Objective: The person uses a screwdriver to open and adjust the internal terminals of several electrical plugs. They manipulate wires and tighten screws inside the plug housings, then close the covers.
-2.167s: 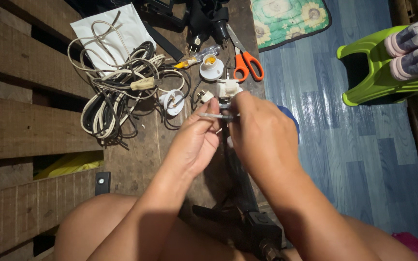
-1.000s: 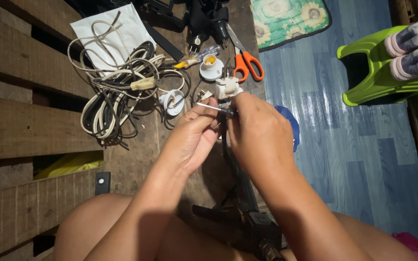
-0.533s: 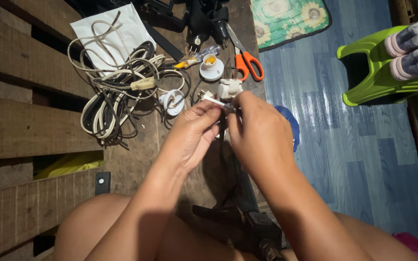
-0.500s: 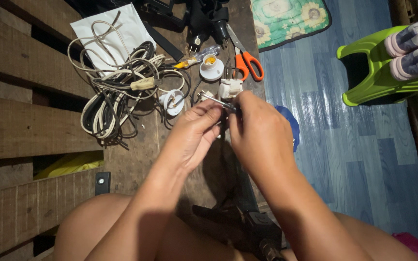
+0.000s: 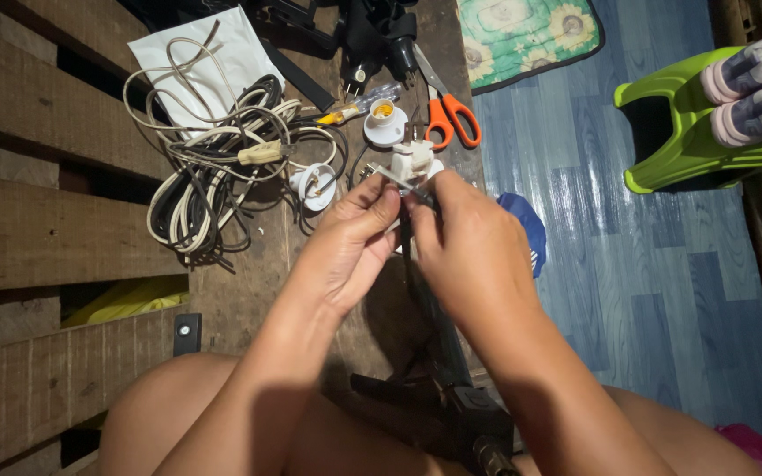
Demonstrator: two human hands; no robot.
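I see L hand (image 5: 352,236) and R hand (image 5: 466,249), fingers pinched shut on the white plug (image 5: 410,165) above the wooden bench (image 5: 249,282); black cord (image 5: 406,256) dangles, risk: plug slips if grip eases

Both forearms reach forward from the bottom of the view and converge at the centre — the left hand (image 5: 354,242) and the right hand (image 5: 469,251) nearly meet, knuckles up. The left thumb and forefinger are pinched together at their tips, while the right hand's fingers curl inward in a closed grip — thumb tucked toward the left hand. Bare knees show below the arms.
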